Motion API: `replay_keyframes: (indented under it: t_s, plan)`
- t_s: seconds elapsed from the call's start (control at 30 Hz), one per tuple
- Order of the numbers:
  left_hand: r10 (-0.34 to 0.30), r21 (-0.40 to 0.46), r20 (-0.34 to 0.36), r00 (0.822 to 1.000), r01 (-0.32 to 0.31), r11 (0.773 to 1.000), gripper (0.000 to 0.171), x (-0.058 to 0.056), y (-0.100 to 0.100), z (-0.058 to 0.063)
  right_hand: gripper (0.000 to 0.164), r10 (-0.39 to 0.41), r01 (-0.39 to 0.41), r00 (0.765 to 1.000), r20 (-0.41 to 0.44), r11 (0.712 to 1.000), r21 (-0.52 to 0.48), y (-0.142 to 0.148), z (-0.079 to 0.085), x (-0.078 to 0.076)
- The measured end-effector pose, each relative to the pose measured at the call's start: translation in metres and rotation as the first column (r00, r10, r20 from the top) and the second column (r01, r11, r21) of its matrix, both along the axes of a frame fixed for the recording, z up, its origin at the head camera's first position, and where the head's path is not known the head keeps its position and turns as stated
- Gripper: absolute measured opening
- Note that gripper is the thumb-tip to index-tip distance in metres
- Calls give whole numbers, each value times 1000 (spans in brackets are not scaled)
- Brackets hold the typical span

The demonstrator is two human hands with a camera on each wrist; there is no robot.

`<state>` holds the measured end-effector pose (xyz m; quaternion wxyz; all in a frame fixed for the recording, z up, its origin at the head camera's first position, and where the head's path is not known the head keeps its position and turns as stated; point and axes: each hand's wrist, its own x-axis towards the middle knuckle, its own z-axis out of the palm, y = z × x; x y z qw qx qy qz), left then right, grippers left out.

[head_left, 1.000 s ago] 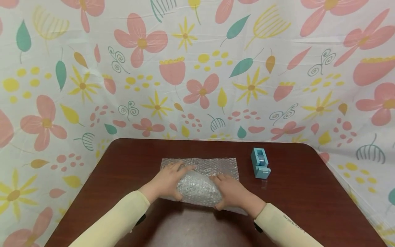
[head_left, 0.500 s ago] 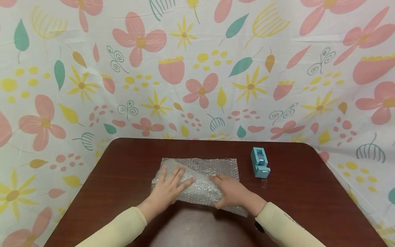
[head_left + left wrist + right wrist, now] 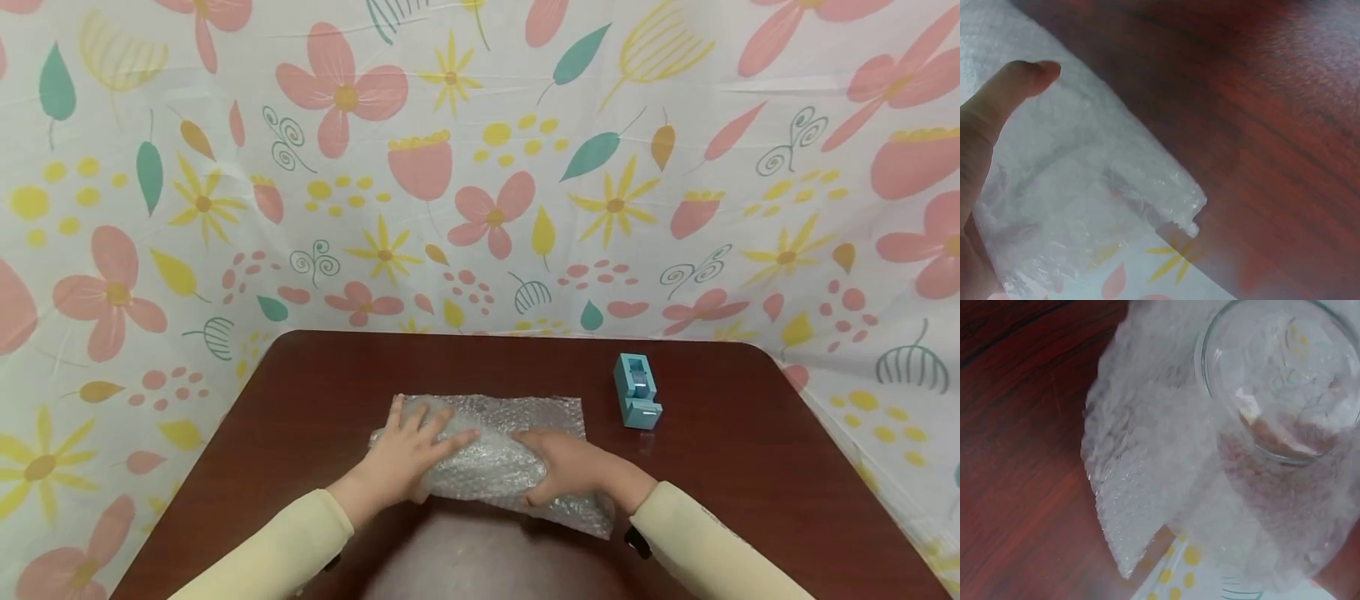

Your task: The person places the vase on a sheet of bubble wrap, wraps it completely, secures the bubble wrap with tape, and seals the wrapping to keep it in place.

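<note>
A roll of bubble wrap [image 3: 483, 468] lies aslant on the table, and a flat part of the sheet [image 3: 551, 415] stretches behind it. Through the right wrist view the round end of a clear glass [image 3: 1279, 381] shows inside the wrap. My left hand [image 3: 393, 467] rests on the roll's left part with fingers spread and fairly straight; its thumb [image 3: 1007, 94] lies against the wrap in the left wrist view. My right hand [image 3: 573, 467] grips the right end, fingers over the top and thumb on the near side. A loose wrap corner [image 3: 592, 518] sticks out below that hand.
A light blue tape dispenser [image 3: 638, 392] stands at the table's right rear, to the right of the wrap. Behind the dark reddish-brown table [image 3: 292, 400] hangs a flower-printed cloth [image 3: 480, 150], which also runs along both sides.
My left hand has shifted left from gripping the roll's middle to lying spread over its left part. The right hand stays at the right end. The view has tilted slightly.
</note>
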<state>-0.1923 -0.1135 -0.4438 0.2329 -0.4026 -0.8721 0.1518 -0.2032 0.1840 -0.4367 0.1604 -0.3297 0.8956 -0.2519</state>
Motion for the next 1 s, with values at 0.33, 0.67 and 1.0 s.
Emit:
replay_keyframes:
  t_s: [0.33, 0.67, 1.0]
  plan:
    - [1, 46, 300, 954, -15, 999, 110, 1, 4, 20, 82, 46, -43, 997, 59, 998, -52, 5, -6, 0]
    - [-4, 182, 766, 643, -212, 960, 70, -27, 13, 46, 92, 26, -14, 993, -114, 994, 107, -4, -1, 15]
    - [14, 163, 931, 366, -447, 880, 78, -49, 2, 35, 82, 16, -18, 997, 75, 999, 28, 2, -3, 3]
